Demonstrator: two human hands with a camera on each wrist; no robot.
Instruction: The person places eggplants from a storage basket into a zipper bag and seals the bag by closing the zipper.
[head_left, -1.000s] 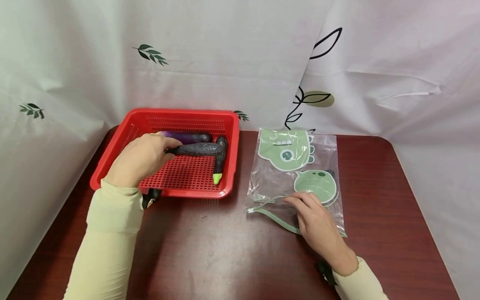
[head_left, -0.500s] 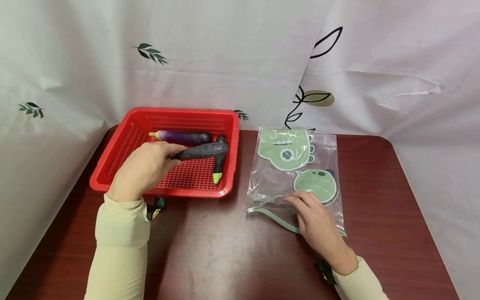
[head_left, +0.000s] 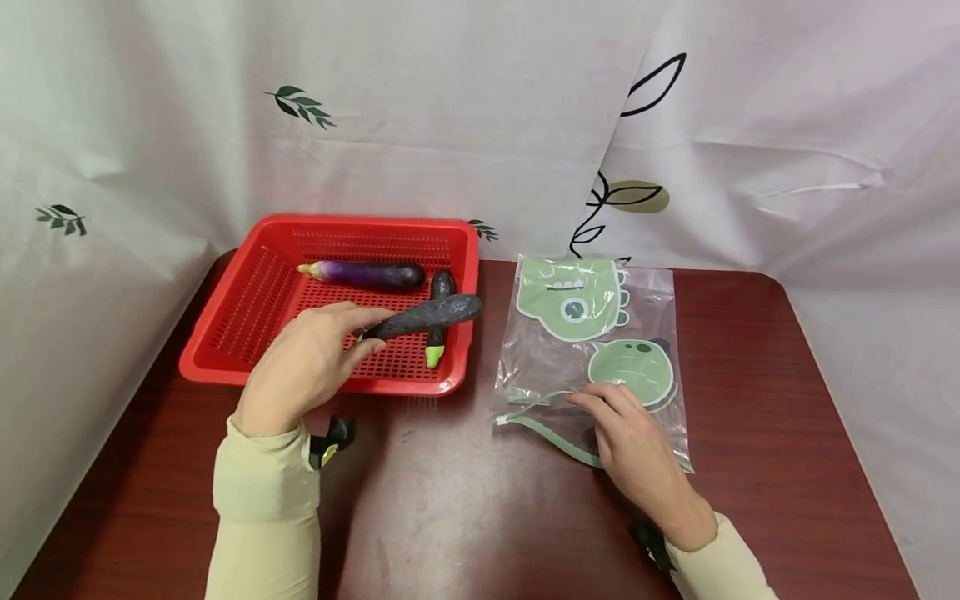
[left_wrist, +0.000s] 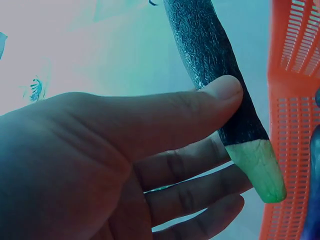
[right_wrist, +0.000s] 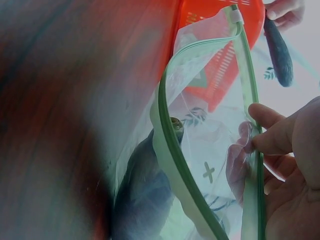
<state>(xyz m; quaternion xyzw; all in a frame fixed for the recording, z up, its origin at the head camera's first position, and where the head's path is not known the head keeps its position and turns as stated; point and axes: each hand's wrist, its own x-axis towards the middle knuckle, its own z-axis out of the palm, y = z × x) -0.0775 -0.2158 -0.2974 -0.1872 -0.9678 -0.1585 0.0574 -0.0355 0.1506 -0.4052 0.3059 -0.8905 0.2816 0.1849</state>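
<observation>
My left hand (head_left: 303, 362) pinches a long, dark, wrinkled vegetable (head_left: 431, 315) near its end, over the front right of the red basket (head_left: 360, 222). The left wrist view shows the thumb across it and its pale green tip (left_wrist: 260, 172). My right hand (head_left: 633, 437) pinches one side of the mouth of a clear zip bag (head_left: 540, 367) with green cartoon prints. Its mouth gapes, the white slider (head_left: 502, 421) at the left end. Through the bag, the right wrist view shows a dark, plump, elongated object (right_wrist: 142, 187).
Inside the basket lie a purple eggplant (head_left: 367, 273) along the back and another dark vegetable with a bright green tip (head_left: 435, 356) at the right. A wood-coloured table (head_left: 427, 500) carries everything. White leaf-printed cloth (head_left: 450, 108) hangs behind and at the sides.
My left hand has lifted the dark vegetable and drawn it right and toward me, uncovering the eggplant's pale end. The right hand and bag look the same.
</observation>
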